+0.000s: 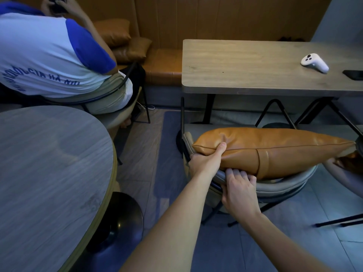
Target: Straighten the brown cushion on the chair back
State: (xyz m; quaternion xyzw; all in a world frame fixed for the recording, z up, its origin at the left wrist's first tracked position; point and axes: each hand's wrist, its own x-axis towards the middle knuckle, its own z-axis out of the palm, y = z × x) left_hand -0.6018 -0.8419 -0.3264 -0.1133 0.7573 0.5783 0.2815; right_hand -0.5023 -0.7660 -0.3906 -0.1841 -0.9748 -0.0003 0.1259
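A long brown leather cushion point(275, 150) lies across the curved grey back of a chair point(282, 188), its right tip reaching past the chair's right side. My left hand point(206, 160) grips the cushion's left end, thumb on top along the seam. My right hand point(239, 191) rests on the chair back with its fingertips tucked under the cushion's lower edge.
A rectangular wooden table point(245, 75) stands beyond the chair, with a white controller point(314, 62) and a dark phone point(354, 74) on it. A round table point(49, 163) is at my left. A seated person point(49, 55) is at the far left. Brown bench cushions point(125, 44) lie behind.
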